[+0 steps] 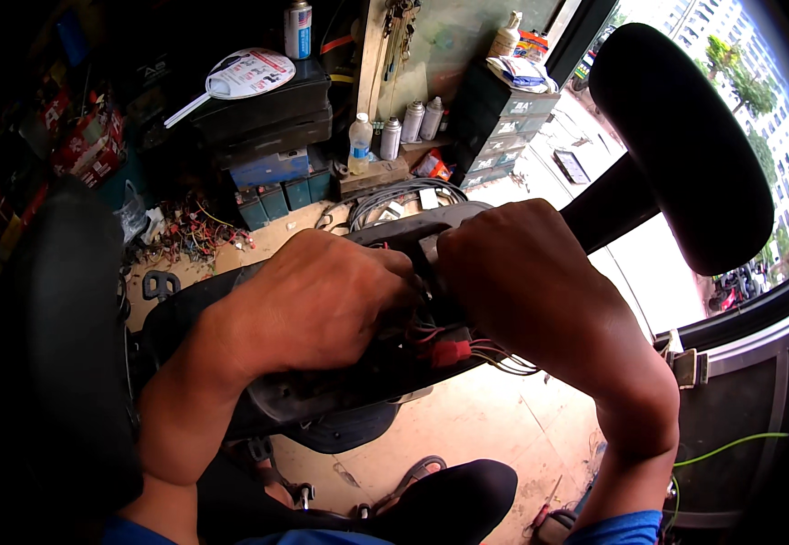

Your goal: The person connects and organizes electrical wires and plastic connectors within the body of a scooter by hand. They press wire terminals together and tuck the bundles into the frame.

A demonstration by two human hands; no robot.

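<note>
Both my hands are closed over the open black frame (295, 400) of what looks like an electric scooter, knuckles up and close together. My left hand (317, 295) has its fingers curled inward at the middle of the frame. Just to its right, my right hand (522, 268) is bent down in a fist. Whatever their fingertips grip is hidden beneath the hands. A red plug connector (450, 353) with thin wires (503, 356) lies in the frame below them, apart from the fingers.
A black padded seat part (680, 150) rises at right. Behind stand spray cans (391, 139), a plastic bottle (360, 143) and stacked dark batteries (508, 127). A hand fan (251, 74) lies on a black case. Coiled cables (404, 195) and a wire heap (190, 232) cover the floor beyond.
</note>
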